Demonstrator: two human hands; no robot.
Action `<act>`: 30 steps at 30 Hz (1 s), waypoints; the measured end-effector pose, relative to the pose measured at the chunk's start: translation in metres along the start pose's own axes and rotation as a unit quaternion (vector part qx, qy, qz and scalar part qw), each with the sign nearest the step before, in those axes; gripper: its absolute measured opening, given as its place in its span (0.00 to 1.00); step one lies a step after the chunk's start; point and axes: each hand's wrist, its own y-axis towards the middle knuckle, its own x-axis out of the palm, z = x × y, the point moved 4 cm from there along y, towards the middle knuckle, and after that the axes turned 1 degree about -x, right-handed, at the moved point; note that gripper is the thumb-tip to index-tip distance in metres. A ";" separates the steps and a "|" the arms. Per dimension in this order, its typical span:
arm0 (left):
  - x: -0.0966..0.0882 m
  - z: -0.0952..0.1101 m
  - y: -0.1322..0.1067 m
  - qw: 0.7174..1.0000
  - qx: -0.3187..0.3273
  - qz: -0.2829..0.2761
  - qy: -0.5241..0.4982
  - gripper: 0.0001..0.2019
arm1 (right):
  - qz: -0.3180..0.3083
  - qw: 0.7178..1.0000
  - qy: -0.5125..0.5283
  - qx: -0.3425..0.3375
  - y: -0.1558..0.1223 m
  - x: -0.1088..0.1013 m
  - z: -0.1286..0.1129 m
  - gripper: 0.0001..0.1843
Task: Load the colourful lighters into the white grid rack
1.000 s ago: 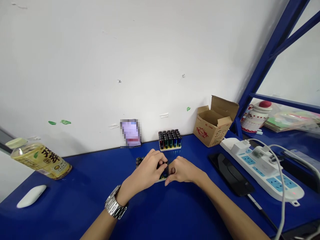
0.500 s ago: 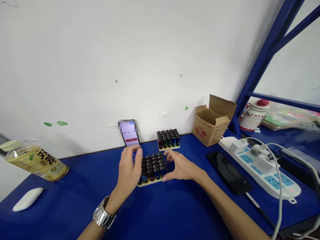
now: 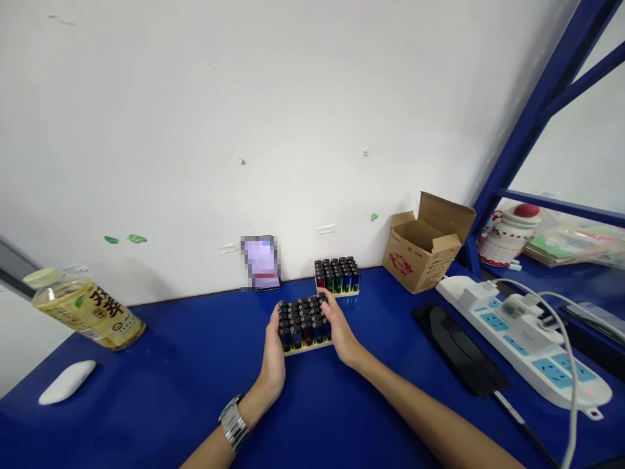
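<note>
A tray of upright lighters [image 3: 308,348] is clasped from both ends, its black-capped, multicoloured lighters standing in tight rows. The tray is on the blue counter [image 3: 195,384], though whether it is resting there or just lifted cannot be told. The left grip [image 3: 274,358] is clamped on the tray's left end, with the fingers curled up against its side and the wrist carrying a steel watch [image 3: 233,422]. The right grip [image 3: 339,326] is clamped on the right end, its fingers [image 3: 325,306] laid against the outer lighters. Just behind stands a second tray [image 3: 337,276], likewise filled with upright lighters and placed by the wall [image 3: 293,130]. To its left, a phone [image 3: 260,262] is propped against the wall, its screen pixelated. An open cardboard box [image 3: 427,244] is set to the right, with a black phone [image 3: 459,348] lying face down nearer the front and a white power strip [image 3: 522,342] beyond it, plugged with chargers. A tea bottle [image 3: 88,309] lies on its side at the far left, and a white mouse [image 3: 67,382] is placed in front of it.
</note>
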 end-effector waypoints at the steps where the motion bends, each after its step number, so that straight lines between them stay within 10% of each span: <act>1: 0.003 0.001 0.005 1.000 -0.001 -0.007 -0.001 0.26 | 0.008 1.000 -0.006 -0.004 0.005 -0.001 0.001 0.30; 10: -0.008 0.018 0.006 0.985 0.128 0.001 0.114 0.22 | 0.020 0.999 -0.020 -0.022 0.013 -0.011 0.004 0.25; 15: -0.015 0.035 -0.017 0.885 0.265 0.003 0.383 0.10 | 0.023 0.999 0.008 -0.033 0.014 -0.011 0.001 0.23; 26: -0.018 0.057 -0.009 0.891 0.232 0.048 0.387 0.05 | 0.022 0.999 0.020 -0.046 0.014 -0.010 -0.005 0.20; 30: -0.010 0.050 -0.006 0.864 0.244 -0.017 0.439 0.08 | 0.022 0.998 0.019 -0.053 0.014 -0.010 -0.008 0.19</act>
